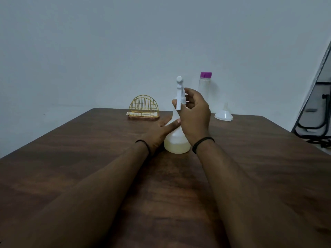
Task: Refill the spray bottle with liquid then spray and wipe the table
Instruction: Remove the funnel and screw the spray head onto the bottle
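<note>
With the right hand [194, 115] gripping the sprayer [179, 93] and the left hand [158, 135] flat against the bottle [176, 142], careless twisting could tip it, spilling liquid on the tabletop [89, 158].

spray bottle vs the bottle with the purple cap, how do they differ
The spray bottle is cloudy white with a white trigger head; the purple-capped bottle is clear with a flat cap. The spray bottle holds pale yellowish liquid at its base; the other looks empty. The right hand grips the spray bottle; the other stands untouched. Both are upright on the table.
</note>
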